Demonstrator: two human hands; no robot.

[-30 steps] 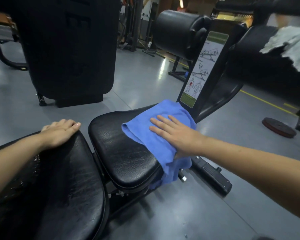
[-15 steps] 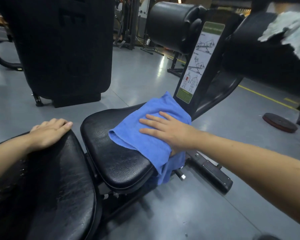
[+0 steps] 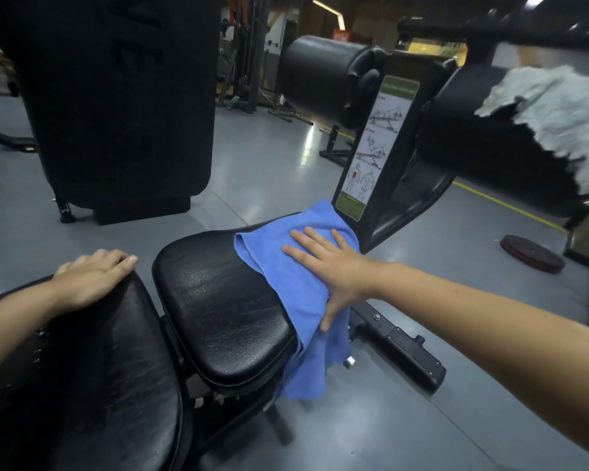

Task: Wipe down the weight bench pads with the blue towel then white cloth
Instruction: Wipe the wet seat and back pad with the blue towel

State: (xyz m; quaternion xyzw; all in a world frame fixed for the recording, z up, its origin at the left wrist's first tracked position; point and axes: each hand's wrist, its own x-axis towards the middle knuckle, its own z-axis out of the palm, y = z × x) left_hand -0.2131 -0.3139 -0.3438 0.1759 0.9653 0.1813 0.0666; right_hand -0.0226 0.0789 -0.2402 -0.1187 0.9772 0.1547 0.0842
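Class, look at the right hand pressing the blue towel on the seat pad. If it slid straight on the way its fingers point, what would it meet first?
The right hand points up-left across the blue towel. Going on, it would probably run off the towel's edge onto the bare seat pad; nothing else shows in that line.

- A grey gym floor (image 3: pixel 286 164) with a yellow line (image 3: pixel 510 207) ran beyond the bench.
- A dark weight plate (image 3: pixel 532 253) lay flat on it at right.
- A tall black upright pad (image 3: pixel 116 96) stood at left.
- An exercise diagram placard (image 3: pixel 376 147) faced the camera.
- More gym machines (image 3: pixel 245 62) stood behind, dim and blurred.
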